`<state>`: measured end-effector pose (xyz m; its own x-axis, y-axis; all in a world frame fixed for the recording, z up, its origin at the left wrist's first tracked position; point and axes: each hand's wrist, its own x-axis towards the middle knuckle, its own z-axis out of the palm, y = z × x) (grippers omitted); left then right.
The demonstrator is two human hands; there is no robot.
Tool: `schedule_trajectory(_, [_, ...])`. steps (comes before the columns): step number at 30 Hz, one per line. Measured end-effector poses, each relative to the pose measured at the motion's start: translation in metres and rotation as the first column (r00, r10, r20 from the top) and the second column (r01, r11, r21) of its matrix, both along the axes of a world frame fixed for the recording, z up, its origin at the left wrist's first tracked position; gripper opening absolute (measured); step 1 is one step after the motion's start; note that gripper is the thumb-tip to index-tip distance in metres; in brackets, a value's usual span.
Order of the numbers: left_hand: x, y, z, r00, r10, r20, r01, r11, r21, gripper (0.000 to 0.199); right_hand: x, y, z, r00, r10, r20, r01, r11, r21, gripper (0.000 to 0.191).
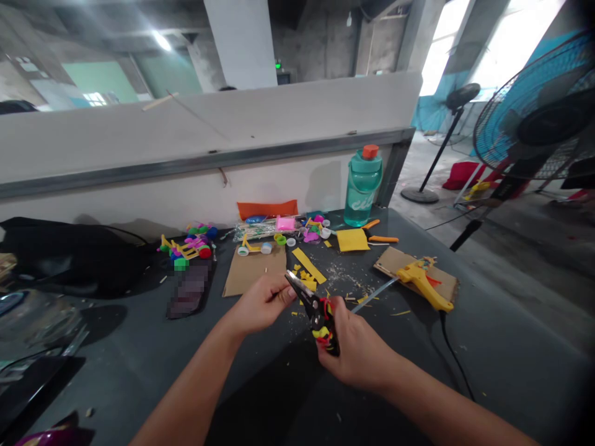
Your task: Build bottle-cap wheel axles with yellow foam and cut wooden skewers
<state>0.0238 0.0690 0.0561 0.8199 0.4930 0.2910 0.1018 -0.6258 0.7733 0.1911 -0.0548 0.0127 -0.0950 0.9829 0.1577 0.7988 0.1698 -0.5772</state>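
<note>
Okay, I see the right hand (354, 349) closed around light, stiff black scissors (312, 304), safest held by the handles; the left hand (261, 303) pinches beside the blades, though I can't tell what.

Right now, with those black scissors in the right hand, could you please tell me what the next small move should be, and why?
I would probably ease the left hand's fingers back a little from the black scissors, held in the right hand, before closing them. Those fingers sit right beside the blades' tip, so they seem at risk of a nick.
</note>
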Motion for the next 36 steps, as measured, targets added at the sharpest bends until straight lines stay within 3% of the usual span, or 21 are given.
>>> schedule_trajectory(4, [0.003, -0.003, 0.002, 0.998, 0.054, -0.013, -0.055, 0.997, -0.05, 0.044, 0.0, 0.003, -0.002, 0.983, -0.021, -0.184, 0.022, 1.0, 0.006, 0.046])
schedule_trajectory(7, [0.004, -0.006, 0.008, 0.997, 0.065, -0.029, -0.067, 0.995, -0.075, 0.043, 0.002, 0.006, 0.001, 0.922, -0.049, -0.385, 0.052, 0.999, -0.003, 0.042])
schedule_trajectory(10, [0.002, -0.007, 0.012, 0.998, 0.066, -0.023, -0.067, 0.993, -0.098, 0.042, 0.005, 0.007, 0.004, 0.872, -0.081, -0.483, 0.086, 0.996, -0.013, 0.041])
schedule_trajectory(19, [-0.002, 0.001, -0.002, 0.996, 0.008, 0.091, 0.008, 0.985, -0.172, 0.042, -0.002, -0.002, 0.007, 0.981, -0.017, -0.194, 0.026, 0.999, 0.044, 0.053])
schedule_trajectory(31, [0.0, 0.001, 0.004, 0.994, -0.016, 0.111, 0.032, 0.989, -0.146, 0.039, 0.0, -0.001, 0.006, 0.989, -0.005, -0.146, 0.01, 0.999, 0.036, 0.056])
schedule_trajectory(36, [0.001, 0.002, 0.003, 0.994, -0.017, 0.109, 0.023, 0.998, -0.053, 0.041, -0.001, -0.003, 0.005, 0.988, 0.054, -0.146, -0.057, 0.998, -0.014, 0.053])
